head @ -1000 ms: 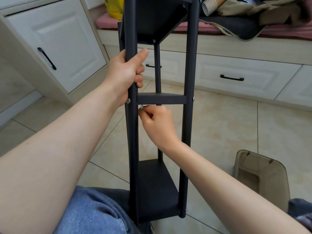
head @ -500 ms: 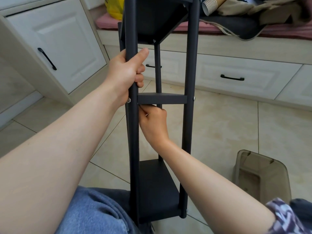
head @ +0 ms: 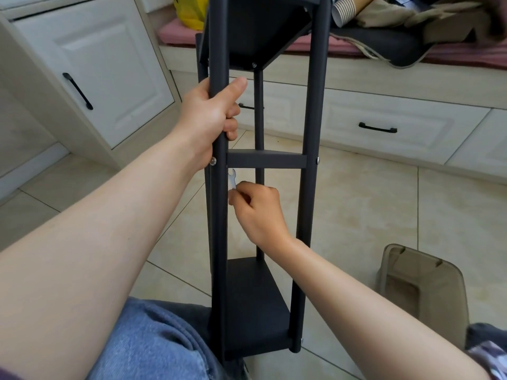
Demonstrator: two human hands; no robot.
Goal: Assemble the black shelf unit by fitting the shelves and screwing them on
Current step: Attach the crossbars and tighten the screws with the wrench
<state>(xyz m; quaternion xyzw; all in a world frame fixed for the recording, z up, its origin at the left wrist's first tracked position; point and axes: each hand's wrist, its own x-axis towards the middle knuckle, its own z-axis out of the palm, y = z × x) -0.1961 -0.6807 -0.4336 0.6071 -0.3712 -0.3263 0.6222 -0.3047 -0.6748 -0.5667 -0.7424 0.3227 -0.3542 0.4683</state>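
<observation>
Item: black shelf unit (head: 315, 105), part-assembled. It stands on end between the person's forearms, its lower end beside a knee in blue denim (head: 153, 346).

Parts: left post (head: 218, 215); upper shelf (head: 258, 31); narrow middle shelf (head: 266, 159) with a screw head (head: 317, 160) showing at the right post and another (head: 212, 160) at the left; lower shelf (head: 255, 303).

Left hand (head: 211, 116): wrapped round the left post just above the middle shelf, thumb along the front.

Right hand (head: 258, 209): fingers curled, pinching the lower end of a small flat wrench (head: 233, 179). The wrench's open end points up, just under the middle shelf and beside the left post.

Surface: beige glazed floor tiles (head: 370, 209) with dark grout lines.

Room: white panelled cabinet door (head: 109, 64) with black bar handle (head: 77, 91), left. White drawers (head: 411, 144) with black handle (head: 377, 128) run under a bench with a pink cushion (head: 175, 34). On the bench: yellow bag (head: 190, 9), stacked ribbed paper cups (head: 345, 9), dark and tan fabric (head: 384, 42).

Floor, right: translucent brown plastic bin (head: 422, 286).
</observation>
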